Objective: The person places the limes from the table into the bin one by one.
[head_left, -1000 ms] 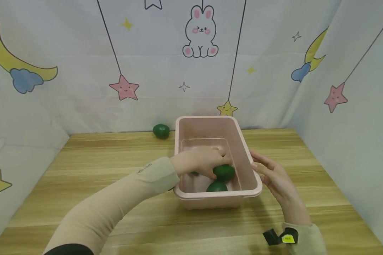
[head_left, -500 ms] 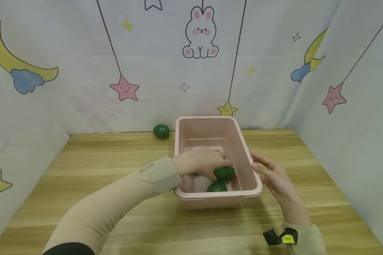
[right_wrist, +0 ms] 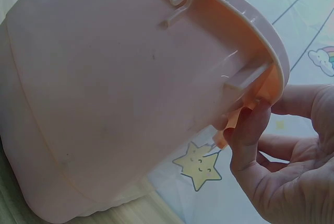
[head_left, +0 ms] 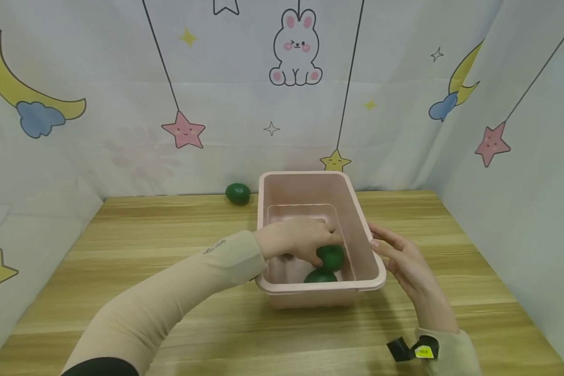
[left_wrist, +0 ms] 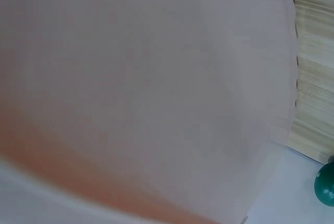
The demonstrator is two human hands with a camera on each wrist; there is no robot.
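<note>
A pink plastic bin [head_left: 305, 286] stands on the table, its long side running away from me. My left hand [head_left: 305, 240] reaches inside, fingers curled over a dark green oval fruit [head_left: 331, 258] near the right wall. A second green fruit [head_left: 320, 275] lies just in front of it, partly hidden by the front rim. My right hand [head_left: 406, 261] grips the bin's right rim from outside. The right wrist view shows its thumb and fingers [right_wrist: 248, 135] pinching the rim. In the left wrist view the bin's wall [left_wrist: 156, 78] fills most of the picture, hiding the hand's work.
Another dark green fruit [head_left: 238, 194] rests at the table's back edge, left of the bin. Behind the wooden table [head_left: 169, 224] hangs a white cloth [head_left: 235, 83] printed with stars and a rabbit. Cloth also hangs at both sides.
The fruit under my left hand has turned a little and looks rounder now. The left fingers have shifted slightly with it. The right hand and the bin have stayed in place.
</note>
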